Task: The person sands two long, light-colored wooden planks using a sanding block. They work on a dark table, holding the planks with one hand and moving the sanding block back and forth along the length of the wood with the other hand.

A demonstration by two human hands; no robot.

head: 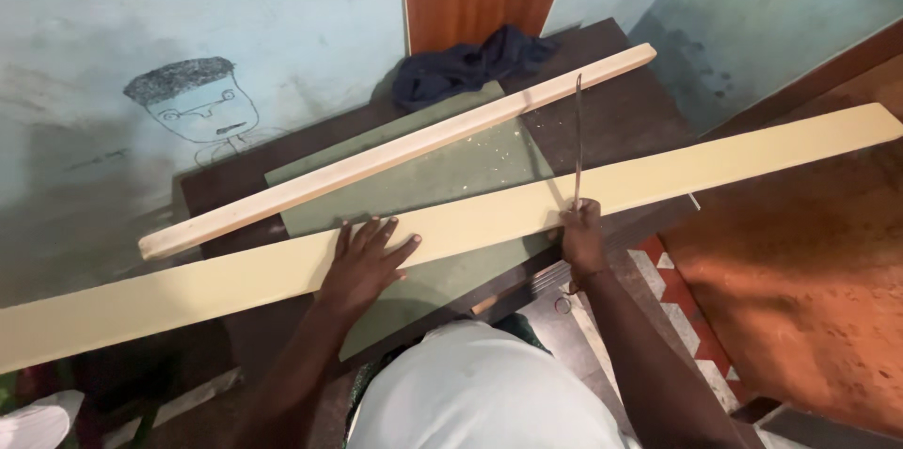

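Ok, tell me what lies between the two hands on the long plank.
Head view: between the left hand and right hand only bare plank shows.

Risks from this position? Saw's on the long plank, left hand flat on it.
1. The plank overhangs the table far on both sides; the unsupported right end may sag, pinch the saw or splinter off.
2. Only the left hand pins the plank, with no clamp in view, so it may shift.
3. The right hand grips close to the plank; a slip could hit knuckles.

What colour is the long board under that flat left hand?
Pale yellow long board, under the left hand; head view.
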